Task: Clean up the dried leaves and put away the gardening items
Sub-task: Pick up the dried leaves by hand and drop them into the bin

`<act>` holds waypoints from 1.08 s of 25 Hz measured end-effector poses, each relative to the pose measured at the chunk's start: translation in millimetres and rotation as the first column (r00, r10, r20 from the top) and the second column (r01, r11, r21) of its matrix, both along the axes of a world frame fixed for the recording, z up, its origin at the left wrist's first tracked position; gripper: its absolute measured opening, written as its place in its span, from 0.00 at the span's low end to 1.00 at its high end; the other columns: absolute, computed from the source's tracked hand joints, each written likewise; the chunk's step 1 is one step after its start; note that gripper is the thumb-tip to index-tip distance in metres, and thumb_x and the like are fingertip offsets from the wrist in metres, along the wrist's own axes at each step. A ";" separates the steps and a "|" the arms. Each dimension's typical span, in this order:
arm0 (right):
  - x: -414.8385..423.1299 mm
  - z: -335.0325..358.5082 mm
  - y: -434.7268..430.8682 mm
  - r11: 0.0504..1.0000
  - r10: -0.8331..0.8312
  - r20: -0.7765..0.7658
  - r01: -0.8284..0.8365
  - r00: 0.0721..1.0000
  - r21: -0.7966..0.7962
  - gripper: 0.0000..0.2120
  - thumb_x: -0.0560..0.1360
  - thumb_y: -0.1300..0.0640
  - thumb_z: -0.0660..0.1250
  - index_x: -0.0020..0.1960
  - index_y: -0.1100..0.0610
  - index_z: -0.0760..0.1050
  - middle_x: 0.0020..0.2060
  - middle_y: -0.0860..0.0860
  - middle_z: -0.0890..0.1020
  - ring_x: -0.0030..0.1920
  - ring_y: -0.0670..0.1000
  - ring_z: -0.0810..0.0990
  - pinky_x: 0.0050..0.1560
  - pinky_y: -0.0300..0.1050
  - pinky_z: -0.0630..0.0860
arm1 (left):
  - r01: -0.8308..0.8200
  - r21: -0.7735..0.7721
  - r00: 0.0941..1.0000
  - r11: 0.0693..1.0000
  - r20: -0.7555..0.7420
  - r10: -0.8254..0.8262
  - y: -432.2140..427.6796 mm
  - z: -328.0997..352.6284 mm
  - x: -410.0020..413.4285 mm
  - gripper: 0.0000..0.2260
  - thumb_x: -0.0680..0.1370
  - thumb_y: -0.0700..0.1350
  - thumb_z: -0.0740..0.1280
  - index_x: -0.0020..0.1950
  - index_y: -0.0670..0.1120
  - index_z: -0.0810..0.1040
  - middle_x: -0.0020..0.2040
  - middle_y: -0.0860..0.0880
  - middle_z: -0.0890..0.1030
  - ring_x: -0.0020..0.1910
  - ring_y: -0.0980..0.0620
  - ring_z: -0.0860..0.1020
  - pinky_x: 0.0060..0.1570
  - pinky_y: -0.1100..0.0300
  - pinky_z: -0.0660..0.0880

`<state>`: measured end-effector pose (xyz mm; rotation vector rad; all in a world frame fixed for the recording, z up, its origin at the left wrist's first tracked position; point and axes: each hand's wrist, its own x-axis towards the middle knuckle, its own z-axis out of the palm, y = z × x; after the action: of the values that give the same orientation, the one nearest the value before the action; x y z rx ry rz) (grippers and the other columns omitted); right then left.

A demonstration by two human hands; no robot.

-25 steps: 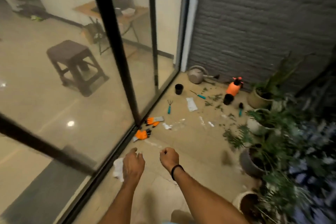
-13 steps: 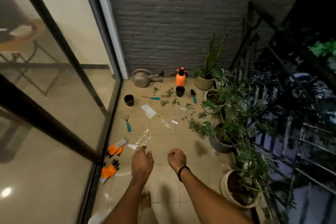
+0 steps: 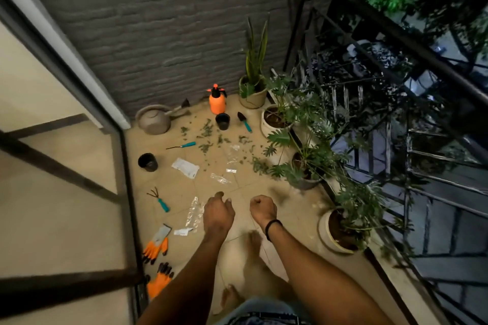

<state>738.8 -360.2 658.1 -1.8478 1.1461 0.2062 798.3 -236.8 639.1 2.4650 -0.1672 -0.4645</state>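
The dried leaves (image 3: 207, 137) lie scattered on the tiled floor (image 3: 179, 185) near the grey brick wall (image 3: 158, 34), well ahead of both grips. The left grip (image 3: 219, 215) hangs loosely curled and empty, just beside a clear wrapper (image 3: 194, 212). The right grip (image 3: 262, 208) is balled into an empty fist. The feet below are blurred. Orange gloves (image 3: 155, 244) lie by the door frame, and potted plants (image 3: 303, 166) line the railing.

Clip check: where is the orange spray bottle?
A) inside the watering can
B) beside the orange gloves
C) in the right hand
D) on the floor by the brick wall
D: the orange spray bottle stands by the brick wall, beside a plant pot.
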 end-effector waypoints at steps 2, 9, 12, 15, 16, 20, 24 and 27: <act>26.5 -6.7 -13.4 0.999 -0.026 -0.008 0.027 1.000 0.020 0.15 0.76 0.61 0.61 0.31 0.52 0.73 0.41 0.50 0.81 0.47 0.54 0.79 0.45 0.38 0.70 | 0.005 -0.001 1.000 1.000 -0.018 -0.005 -11.5 -3.8 24.7 0.18 0.80 0.47 0.64 0.68 0.42 0.75 0.59 0.38 0.81 0.60 0.39 0.78 0.59 0.50 0.76; 126.6 -20.8 -62.4 0.998 0.047 -0.080 -0.045 0.996 0.037 0.11 0.77 0.58 0.59 0.37 0.56 0.73 0.44 0.55 0.80 0.48 0.57 0.78 0.43 0.40 0.69 | -0.001 0.045 0.998 0.999 -0.062 0.004 -54.3 -17.6 123.6 0.19 0.81 0.50 0.62 0.70 0.44 0.73 0.62 0.40 0.79 0.61 0.40 0.77 0.61 0.48 0.76; 165.7 -28.5 -82.3 0.998 0.045 -0.103 -0.041 0.994 0.038 0.12 0.78 0.58 0.59 0.42 0.59 0.79 0.46 0.55 0.82 0.50 0.58 0.79 0.49 0.44 0.75 | 0.022 0.045 0.998 0.999 -0.057 -0.020 -77.5 -18.6 158.9 0.17 0.82 0.50 0.62 0.69 0.45 0.73 0.61 0.41 0.80 0.60 0.42 0.77 0.59 0.48 0.76; 196.4 -33.0 -92.4 0.999 0.031 -0.133 -0.025 0.991 0.048 0.12 0.78 0.58 0.60 0.50 0.59 0.82 0.52 0.55 0.84 0.56 0.58 0.80 0.50 0.41 0.74 | 0.057 0.045 0.992 0.997 -0.116 -0.051 -92.4 -19.5 188.3 0.17 0.82 0.50 0.62 0.69 0.46 0.73 0.63 0.42 0.79 0.62 0.42 0.76 0.61 0.50 0.75; 206.0 -33.3 -95.4 0.998 0.025 -0.143 -0.017 0.989 0.058 0.12 0.78 0.58 0.61 0.51 0.59 0.82 0.53 0.55 0.84 0.56 0.58 0.80 0.51 0.41 0.74 | 0.066 0.050 0.987 0.997 -0.149 -0.058 -96.6 -22.6 199.6 0.17 0.82 0.50 0.62 0.70 0.46 0.73 0.63 0.42 0.79 0.62 0.42 0.76 0.61 0.50 0.75; 250.2 -46.5 -109.7 0.993 -0.091 -0.164 0.101 0.982 0.058 0.12 0.78 0.59 0.60 0.49 0.57 0.83 0.53 0.54 0.84 0.56 0.56 0.80 0.52 0.41 0.75 | 0.223 0.086 0.956 0.971 -0.216 -0.200 -114.5 -41.4 257.8 0.17 0.82 0.49 0.61 0.70 0.47 0.72 0.65 0.43 0.77 0.64 0.42 0.74 0.63 0.50 0.73; 282.3 -53.0 -121.4 0.977 -0.190 -0.218 0.206 0.957 0.050 0.12 0.78 0.58 0.61 0.51 0.56 0.83 0.55 0.54 0.84 0.57 0.57 0.80 0.53 0.40 0.74 | 0.352 0.102 0.922 0.930 -0.208 -0.327 -140.6 -47.1 315.9 0.16 0.82 0.48 0.60 0.70 0.47 0.72 0.64 0.43 0.77 0.64 0.41 0.74 0.62 0.49 0.72; 304.3 -56.0 -133.4 0.959 -0.277 -0.197 0.283 0.941 0.003 0.14 0.79 0.58 0.59 0.52 0.58 0.83 0.55 0.56 0.83 0.58 0.59 0.79 0.53 0.42 0.73 | 0.474 0.143 0.876 0.869 -0.171 -0.450 -156.5 -53.6 349.7 0.15 0.82 0.46 0.60 0.69 0.47 0.73 0.62 0.42 0.78 0.62 0.41 0.76 0.60 0.50 0.73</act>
<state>1043.1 -493.6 602.2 -1.6403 1.5183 0.2435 1147.9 -393.2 585.5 2.5519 -0.7030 -0.8805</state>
